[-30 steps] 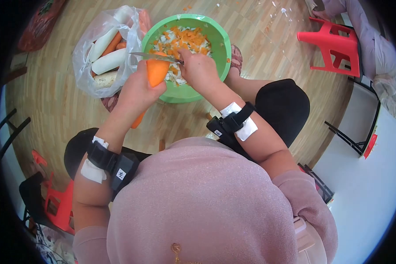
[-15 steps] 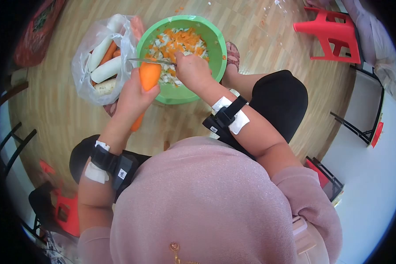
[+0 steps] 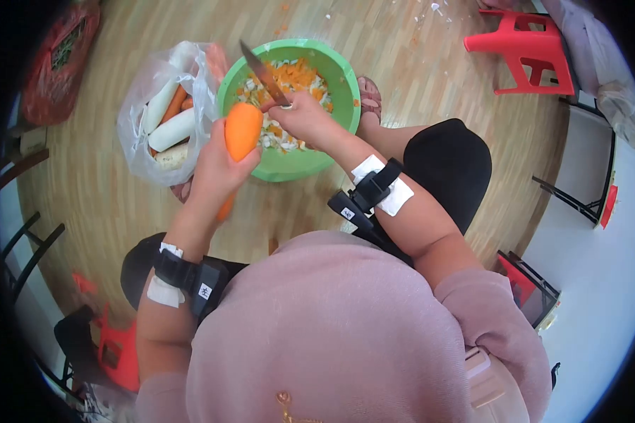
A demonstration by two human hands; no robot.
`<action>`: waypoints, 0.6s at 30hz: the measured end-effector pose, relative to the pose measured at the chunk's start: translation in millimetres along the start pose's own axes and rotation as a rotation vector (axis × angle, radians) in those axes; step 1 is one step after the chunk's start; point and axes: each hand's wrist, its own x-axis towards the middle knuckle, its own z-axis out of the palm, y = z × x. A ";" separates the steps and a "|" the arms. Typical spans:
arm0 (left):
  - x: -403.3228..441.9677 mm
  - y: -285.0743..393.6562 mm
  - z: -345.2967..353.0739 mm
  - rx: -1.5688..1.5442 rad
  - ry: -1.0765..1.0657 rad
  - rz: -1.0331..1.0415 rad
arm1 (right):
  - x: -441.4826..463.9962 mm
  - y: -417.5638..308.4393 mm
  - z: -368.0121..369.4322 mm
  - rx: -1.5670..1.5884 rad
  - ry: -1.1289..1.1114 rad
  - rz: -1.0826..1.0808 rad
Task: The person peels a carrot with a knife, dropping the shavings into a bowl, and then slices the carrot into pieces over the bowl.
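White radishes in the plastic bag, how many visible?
4 in the plastic bag: top radish, slanted radish below it, middle radish, speckled radish at the bottom. More may be hidden underneath or behind the plastic.

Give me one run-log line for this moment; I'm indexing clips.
left hand: holds carrot | right hand: grips knife, blade raised | green basin: chopped pieces inside
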 end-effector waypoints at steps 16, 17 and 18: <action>1.1 3.3 1.9 -0.525 -0.269 -0.004 | -27.2 -46.2 -5.7 0.469 0.024 0.133; 1.8 9.0 -0.5 -0.554 -0.269 -0.045 | -28.4 -50.3 -7.3 0.497 -0.002 0.151; 2.5 12.0 -1.8 -0.581 -0.271 -0.092 | -28.4 -52.2 -9.6 0.488 0.011 0.142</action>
